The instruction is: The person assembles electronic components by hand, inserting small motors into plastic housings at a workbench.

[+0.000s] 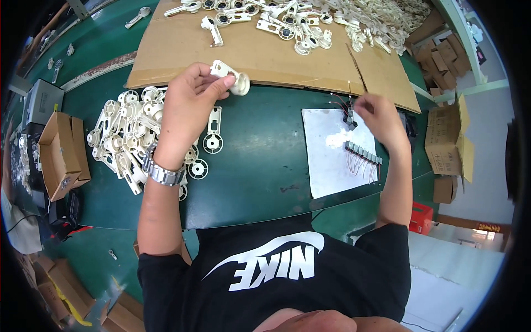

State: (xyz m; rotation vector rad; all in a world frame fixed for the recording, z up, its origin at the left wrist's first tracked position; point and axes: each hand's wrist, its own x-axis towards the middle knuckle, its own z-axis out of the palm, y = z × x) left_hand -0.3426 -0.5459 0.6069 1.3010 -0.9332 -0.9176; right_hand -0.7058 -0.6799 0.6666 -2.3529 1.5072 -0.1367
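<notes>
A cream-white plastic housing (239,82) with a round cup end is pinched between the thumb and fingers of my left hand (191,97), above the green table. Below that hand lies a heap of similar white plastic housings (124,133), and one more housing (212,133) lies singly to its right. My right hand (381,116) has its fingers curled together beside a small cluster of dark motors with thin wires (349,117). Whatever its fingertips grip is hidden. A row of small grey motors (363,153) with red wires lies on the white board (326,177).
A cardboard sheet (182,55) across the far side carries a big pile of white plastic parts (376,19). An open cardboard box (63,155) stands at the left edge, another box (445,138) at the right. A red crate (421,217) sits low on the right.
</notes>
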